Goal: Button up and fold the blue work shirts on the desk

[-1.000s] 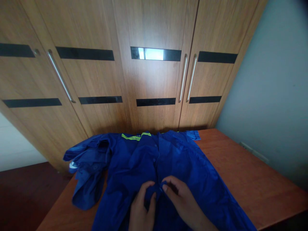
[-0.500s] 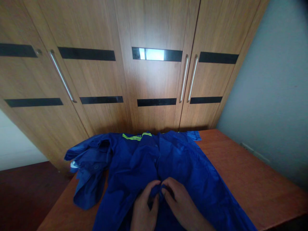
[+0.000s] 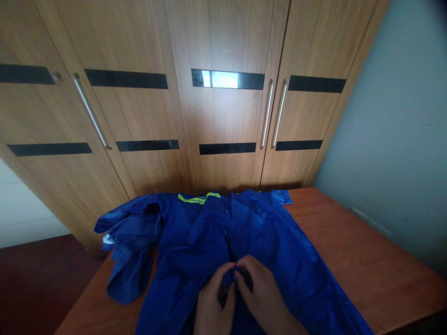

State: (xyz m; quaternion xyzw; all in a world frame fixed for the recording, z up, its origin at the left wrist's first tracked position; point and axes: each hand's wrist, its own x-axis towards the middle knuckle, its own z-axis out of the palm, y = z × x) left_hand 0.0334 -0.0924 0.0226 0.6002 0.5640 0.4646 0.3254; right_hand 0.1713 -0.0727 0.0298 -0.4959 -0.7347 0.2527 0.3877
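Observation:
A blue garment [image 3: 195, 237] with yellow-green trim near its top edge lies spread on the reddish-brown table [image 3: 349, 251]. Its front edges meet at the middle, where small buttons show. My left hand [image 3: 216, 298] pinches the cloth at the front edge, low in the view. Close against it, my right hand [image 3: 260, 288] also pinches the fabric, the fingertips of both hands nearly touching. Whether a button is between the fingers is too small to tell. One sleeve [image 3: 129, 270] lies crumpled at the left edge of the table.
Behind the table stands a wooden wardrobe [image 3: 223, 116] with metal handles and dark strips. A pale wall [image 3: 394, 139] rises on the right, with a socket strip [image 3: 370, 221] low on it. Dark floor [image 3: 45, 279] shows at the lower left.
Both hands stay pinched on the cloth. My left hand has shifted slightly right, and the fingertips have come a little closer together. The rest of the garment looks the same.

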